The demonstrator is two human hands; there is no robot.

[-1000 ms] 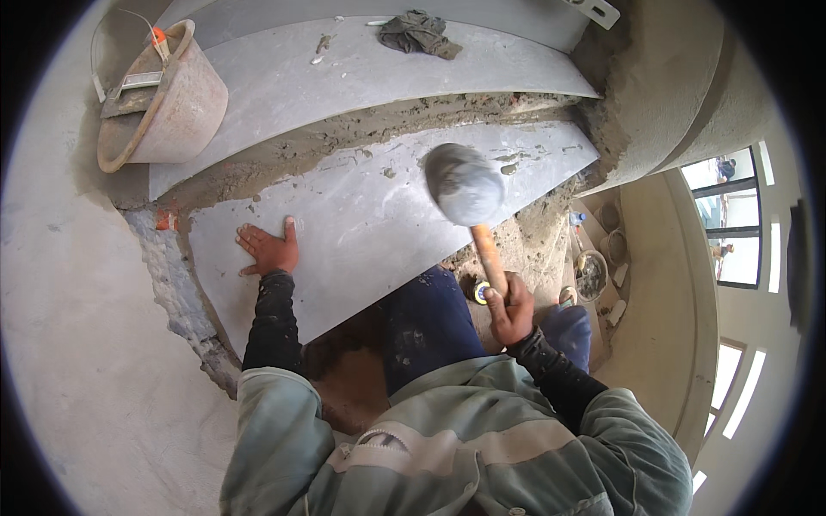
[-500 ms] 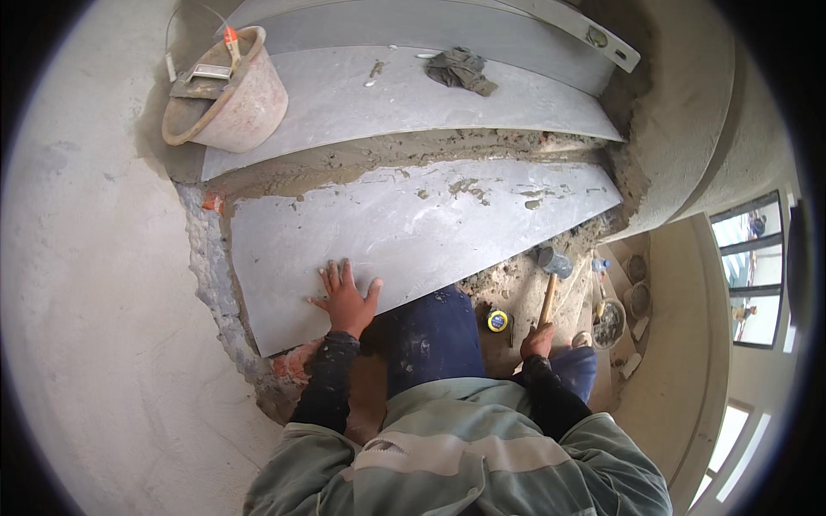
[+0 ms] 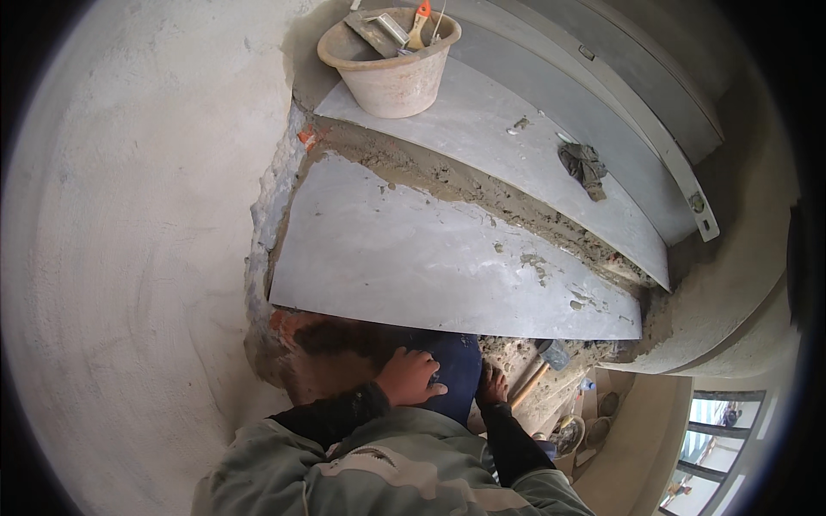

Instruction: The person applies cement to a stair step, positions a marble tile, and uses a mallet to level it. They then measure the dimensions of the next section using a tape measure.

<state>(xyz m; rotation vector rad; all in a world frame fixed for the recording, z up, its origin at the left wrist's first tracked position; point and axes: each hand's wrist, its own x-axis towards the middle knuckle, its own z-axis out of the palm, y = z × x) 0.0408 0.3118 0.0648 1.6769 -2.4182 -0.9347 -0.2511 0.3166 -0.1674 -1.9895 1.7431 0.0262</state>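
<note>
A large grey tile [image 3: 447,267] lies bedded on the step in front of me, with mortar smears along its far edge. My left hand [image 3: 410,378] is over my blue-trousered knee, off the tile, thumb apart from the partly bent fingers. Just right of the knee, my right hand [image 3: 493,384] reaches down with curled fingers; whatever they hold is hidden. Beside it a mallet [image 3: 553,353] with a dark head and wooden handle rests on the rubble, out of my grip.
A mortar-stained bucket [image 3: 391,82] with a trowel and a brush [image 3: 419,24] stands on the upper tile. A dark rag [image 3: 585,169] lies there too. A long metal level [image 3: 654,142] crosses the steps. Rough plaster wall [image 3: 146,215] borders the left; buckets [image 3: 568,434] stand lower right.
My left hand has lifted off the tile and drawn back to my knee. My right hand has let go of the mallet and moved left, where the tape measure was visible. The view has turned left.
</note>
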